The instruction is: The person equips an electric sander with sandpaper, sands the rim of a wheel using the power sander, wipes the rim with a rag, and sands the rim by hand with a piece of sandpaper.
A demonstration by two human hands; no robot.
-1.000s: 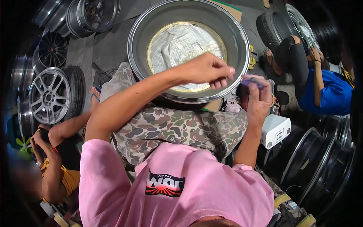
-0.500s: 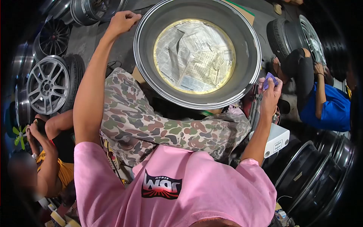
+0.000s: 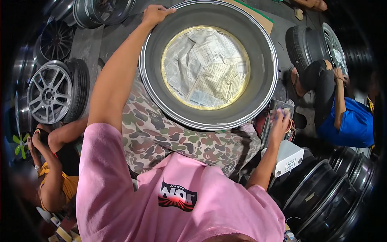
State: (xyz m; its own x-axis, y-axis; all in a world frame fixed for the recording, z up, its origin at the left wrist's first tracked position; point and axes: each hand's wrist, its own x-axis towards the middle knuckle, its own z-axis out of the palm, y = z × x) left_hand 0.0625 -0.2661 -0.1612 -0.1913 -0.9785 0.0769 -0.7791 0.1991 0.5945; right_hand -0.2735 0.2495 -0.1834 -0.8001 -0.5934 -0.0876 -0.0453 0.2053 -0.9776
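A large grey wheel barrel (image 3: 258, 68) with a polished lip lies in front of me, its round opening covered by newspaper (image 3: 209, 64) with yellow tape around the edge. At its upper left lip is my left hand (image 3: 156, 15), fingers closed on the rim. My right hand (image 3: 280, 121) is off the barrel's lower right side, over a dark tray-like object (image 3: 277, 105). Its fingers are bent round a small purple cloth (image 3: 275, 114), mostly hidden and slightly blurred.
A white box (image 3: 288, 157) stands beside my right forearm. Black rims (image 3: 322, 193) are stacked at lower right. A silver spoked wheel (image 3: 49, 93) and tyre stand at left. One person in yellow (image 3: 64, 185) sits at left, another in blue (image 3: 354, 125) at right.
Over the last second, my left hand left the barrel's lower right side, swung out to the upper left, then came onto the rim. My right hand has lowered with the purple cloth.
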